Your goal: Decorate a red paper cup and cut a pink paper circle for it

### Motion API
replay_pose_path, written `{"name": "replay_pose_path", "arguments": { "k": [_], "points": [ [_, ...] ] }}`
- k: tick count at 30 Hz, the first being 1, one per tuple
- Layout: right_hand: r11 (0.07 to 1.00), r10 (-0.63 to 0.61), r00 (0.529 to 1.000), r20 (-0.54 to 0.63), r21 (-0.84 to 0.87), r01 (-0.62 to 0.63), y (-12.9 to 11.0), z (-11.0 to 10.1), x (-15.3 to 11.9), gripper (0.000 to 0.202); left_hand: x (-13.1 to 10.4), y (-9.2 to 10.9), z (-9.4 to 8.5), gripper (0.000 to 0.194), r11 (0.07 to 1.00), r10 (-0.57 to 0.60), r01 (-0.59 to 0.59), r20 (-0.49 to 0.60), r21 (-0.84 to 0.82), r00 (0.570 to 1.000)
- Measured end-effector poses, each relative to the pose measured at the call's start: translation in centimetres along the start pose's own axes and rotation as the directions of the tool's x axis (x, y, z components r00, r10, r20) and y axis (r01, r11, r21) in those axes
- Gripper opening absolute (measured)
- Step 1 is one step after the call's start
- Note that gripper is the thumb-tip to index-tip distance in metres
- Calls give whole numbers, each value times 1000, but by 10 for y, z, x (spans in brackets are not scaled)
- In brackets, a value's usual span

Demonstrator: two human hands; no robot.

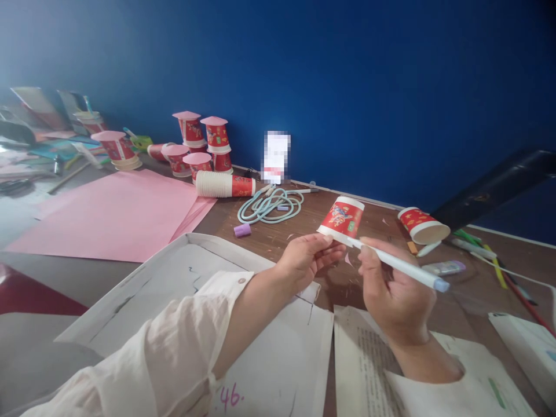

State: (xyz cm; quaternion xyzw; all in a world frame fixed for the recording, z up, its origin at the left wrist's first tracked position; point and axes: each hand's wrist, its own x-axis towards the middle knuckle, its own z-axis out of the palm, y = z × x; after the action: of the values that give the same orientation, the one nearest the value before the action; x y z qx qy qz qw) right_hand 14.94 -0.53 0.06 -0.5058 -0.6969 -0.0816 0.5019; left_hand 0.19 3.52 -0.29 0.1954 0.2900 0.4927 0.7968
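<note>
One blue wall (391, 87) fills the upper frame, and beneath it runs a brown tabletop (260, 243). A white sheet (278, 359) spreads across the lower middle, and pink paper (121, 217) lies flat at the left, probably set aside from the working spot. Right of centre, the right hand (395, 295) is closed around a pen, and the left hand (308, 260) pinches a cup between thumb and fingers. A row of nested cups (212, 184) lies sideways in the upper middle, perhaps to save height, beside a coiled cable (269, 205). The held cup (343, 215) stands right of centre, tilted, its white edge toward the fingers, likely steadied there so that its red side faces outward. The white pen (399, 264) is gripped near its front, presumably for control; its tip is at that white edge (whether touching, I cannot tell). A purple cap (242, 230) lies left of the left hand. For moving, the cable's loops bound the left side and a tipped cup (417, 219) the right, with tabletop showing between; the sheet's upper edge runs beneath the left wrist.
</note>
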Motion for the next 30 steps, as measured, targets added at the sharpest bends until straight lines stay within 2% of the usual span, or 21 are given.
{"name": "replay_pose_path", "arguments": {
  "k": [7,30],
  "points": [
    [1000,16,997,-70,0,-16,5,-4,1,19,-1,3,2,16,1000,-19,20,-23,9,1000],
    [997,-60,998,-28,-56,58,-2,2,5,17,-3,2,3,18,1000,-28,28,12,5,1000]
  ]
}}
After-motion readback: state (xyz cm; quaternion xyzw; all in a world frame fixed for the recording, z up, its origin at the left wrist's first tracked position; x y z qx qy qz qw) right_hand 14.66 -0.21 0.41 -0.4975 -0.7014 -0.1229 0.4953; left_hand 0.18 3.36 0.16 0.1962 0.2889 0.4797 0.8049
